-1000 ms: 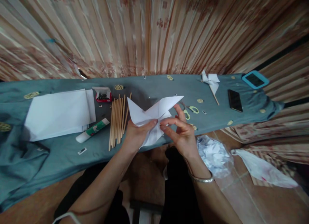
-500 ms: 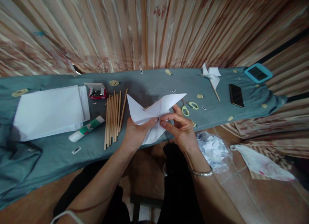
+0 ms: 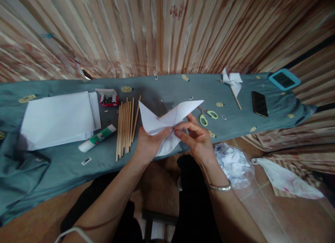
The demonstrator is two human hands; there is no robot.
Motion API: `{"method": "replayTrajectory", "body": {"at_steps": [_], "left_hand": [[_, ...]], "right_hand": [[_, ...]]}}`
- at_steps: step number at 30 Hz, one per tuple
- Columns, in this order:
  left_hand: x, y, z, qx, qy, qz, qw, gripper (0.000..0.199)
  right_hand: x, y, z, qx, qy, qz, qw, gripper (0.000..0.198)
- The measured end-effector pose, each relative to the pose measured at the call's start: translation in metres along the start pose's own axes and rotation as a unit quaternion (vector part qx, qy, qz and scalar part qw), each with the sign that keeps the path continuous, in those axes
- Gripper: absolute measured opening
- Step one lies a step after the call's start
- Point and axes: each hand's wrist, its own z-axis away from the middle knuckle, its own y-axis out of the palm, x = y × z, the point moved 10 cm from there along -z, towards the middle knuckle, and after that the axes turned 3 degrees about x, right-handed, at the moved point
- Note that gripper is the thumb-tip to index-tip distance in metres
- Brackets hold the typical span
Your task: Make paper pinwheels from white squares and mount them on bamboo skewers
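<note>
A folded white paper pinwheel (image 3: 178, 112) is held over the near edge of the table, its blades pointing up and outward. My left hand (image 3: 150, 143) grips it from the left, with the thumb pressed near the centre. My right hand (image 3: 196, 136) pinches at that same centre with thumb and index finger; whatever small thing may be between the fingertips is too small to make out. Just left of the paper lie several wooden sticks (image 3: 125, 126). Green-handled scissors (image 3: 206, 116) rest beyond my right hand, their blades partly behind the paper.
On the left are a stack of white paper (image 3: 57, 119), a glue stick (image 3: 97, 138) and an open red box of pins (image 3: 108, 99). A pinwheel on a stick (image 3: 232, 83), a phone (image 3: 260, 103) and a blue-framed device (image 3: 284, 80) lie right. A bag of paper scraps (image 3: 232, 164) sits below.
The view has shifted slightly, so the table things sit a little further right. Both hands keep their hold at the pinwheel's centre, nearly unmoved.
</note>
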Motion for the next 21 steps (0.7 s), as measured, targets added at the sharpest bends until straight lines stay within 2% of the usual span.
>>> {"method": "replayTrajectory", "body": {"at_steps": [5, 9, 14, 21], "left_hand": [[0.0013, -0.0018, -0.0004, -0.008, 0.005, -0.008, 1.0, 0.03], [-0.0017, -0.0025, 0.0003, -0.011, 0.014, -0.02, 1.0, 0.032], [-0.0046, -0.0014, 0.0007, -0.009, 0.016, -0.032, 0.999, 0.028], [-0.0062, -0.0056, 0.0006, -0.022, 0.04, -0.077, 0.996, 0.025]], "right_hand": [[-0.0043, 0.0017, 0.0013, 0.012, 0.01, 0.011, 1.0, 0.003], [-0.0078, 0.0015, 0.0018, 0.01, 0.02, 0.018, 1.0, 0.008], [-0.0097, 0.0017, 0.0013, 0.007, 0.024, 0.013, 1.0, 0.012], [-0.01, 0.0021, 0.0014, 0.015, 0.02, 0.002, 1.0, 0.006]]}}
